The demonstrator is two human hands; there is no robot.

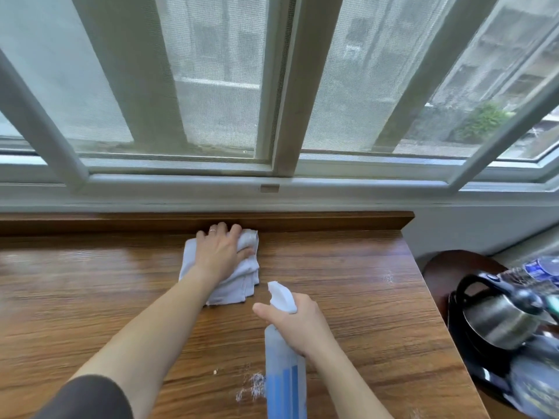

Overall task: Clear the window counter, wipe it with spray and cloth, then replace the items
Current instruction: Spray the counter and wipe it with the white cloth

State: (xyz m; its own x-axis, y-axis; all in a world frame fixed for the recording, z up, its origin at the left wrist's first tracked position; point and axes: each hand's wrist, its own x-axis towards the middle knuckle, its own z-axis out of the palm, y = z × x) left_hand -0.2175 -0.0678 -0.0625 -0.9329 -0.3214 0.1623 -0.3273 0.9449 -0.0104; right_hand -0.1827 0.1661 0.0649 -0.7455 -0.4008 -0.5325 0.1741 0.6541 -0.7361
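A folded white cloth point(245, 282) lies on the brown wooden counter point(90, 282), close to its raised back ledge. My left hand point(219, 252) lies flat on the cloth, fingers spread and pressing down. My right hand point(302, 325) grips the neck of a translucent spray bottle point(284, 376) with a white trigger head and blue liquid inside. The bottle is held upright above the counter's near part, its nozzle pointing up and left toward the cloth. A smear of whitish residue point(252, 385) marks the wood just left of the bottle.
The window frame point(284, 176) runs along the wall behind the counter. To the right, past the counter's edge, a steel kettle point(496, 316) with a black handle and plastic bottles point(541, 267) sit on a dark round seat point(447, 264).
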